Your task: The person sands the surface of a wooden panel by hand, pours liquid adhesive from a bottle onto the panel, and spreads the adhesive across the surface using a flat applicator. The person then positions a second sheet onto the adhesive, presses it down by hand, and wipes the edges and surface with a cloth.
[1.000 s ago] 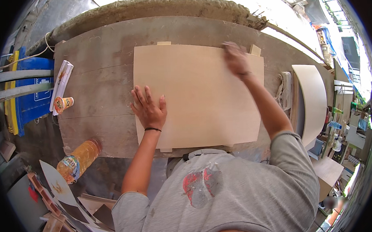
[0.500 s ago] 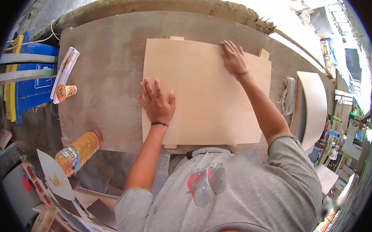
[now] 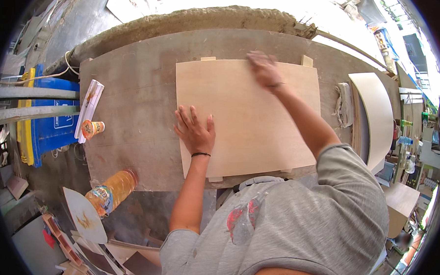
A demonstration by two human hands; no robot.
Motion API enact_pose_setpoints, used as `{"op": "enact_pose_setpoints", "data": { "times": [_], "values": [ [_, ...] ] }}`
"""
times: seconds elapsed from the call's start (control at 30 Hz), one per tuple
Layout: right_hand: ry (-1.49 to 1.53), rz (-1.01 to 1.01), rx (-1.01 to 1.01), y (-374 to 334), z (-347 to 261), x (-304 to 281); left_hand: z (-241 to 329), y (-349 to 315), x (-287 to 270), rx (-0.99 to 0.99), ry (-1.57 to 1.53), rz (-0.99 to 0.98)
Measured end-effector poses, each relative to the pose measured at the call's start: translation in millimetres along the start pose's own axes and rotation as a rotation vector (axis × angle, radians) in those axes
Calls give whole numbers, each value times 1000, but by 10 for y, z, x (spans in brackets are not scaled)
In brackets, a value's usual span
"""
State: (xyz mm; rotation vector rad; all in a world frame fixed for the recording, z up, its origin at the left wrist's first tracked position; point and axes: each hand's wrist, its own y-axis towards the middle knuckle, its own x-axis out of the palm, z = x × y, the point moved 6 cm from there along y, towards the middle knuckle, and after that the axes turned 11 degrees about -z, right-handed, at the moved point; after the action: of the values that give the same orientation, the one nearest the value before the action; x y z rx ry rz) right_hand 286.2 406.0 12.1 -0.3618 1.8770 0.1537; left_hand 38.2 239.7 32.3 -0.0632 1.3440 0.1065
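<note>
A pale plywood panel (image 3: 254,131) lies flat on the brown work table in front of me. My left hand (image 3: 197,134) rests palm down near its left edge, fingers spread, holding nothing. Over the far edge of the panel is my right hand (image 3: 264,71), smeared by motion. Its fingers are blurred, and I cannot make out whether anything is under them. Ends of light wood strips poke out from beneath the panel, such as one at the far edge (image 3: 208,59) and one at the far right corner (image 3: 307,61).
On the table's (image 3: 129,92) left are white strips (image 3: 89,110) and an orange cup (image 3: 92,128). A bottle of amber liquid (image 3: 115,190) lies at the near left corner. Rightward are a bundled cloth (image 3: 344,105) and a curved pale board (image 3: 373,116). A blue bin (image 3: 58,137) stands left.
My right hand has moved left along the panel's far edge. My left hand stays flat at the left side. The whole view has shifted slightly.
</note>
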Motion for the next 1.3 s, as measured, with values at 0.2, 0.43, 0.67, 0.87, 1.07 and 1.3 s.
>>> {"op": "enact_pose_setpoints", "data": {
  "times": [0.2,0.43,0.67,0.87,1.07,1.3],
  "values": [
    [-76,305,153,-443,93,-280,-37,25,221,5,31,22],
    [-155,48,-182,-381,-1021,566,-433,-392,-65,42,-562,281],
    [-409,416,304,-870,1552,-550,-818,-1443,64,-168,-358,33],
    [-293,-91,-850,-1023,-2356,864,-823,-1609,191,-288,-349,0],
    [-258,65,228,746,-605,165,-948,-1893,131,-269,-369,-53],
    [-213,68,-515,-381,-2170,578,-935,-2077,91,-279,-421,-44]
  ]
}}
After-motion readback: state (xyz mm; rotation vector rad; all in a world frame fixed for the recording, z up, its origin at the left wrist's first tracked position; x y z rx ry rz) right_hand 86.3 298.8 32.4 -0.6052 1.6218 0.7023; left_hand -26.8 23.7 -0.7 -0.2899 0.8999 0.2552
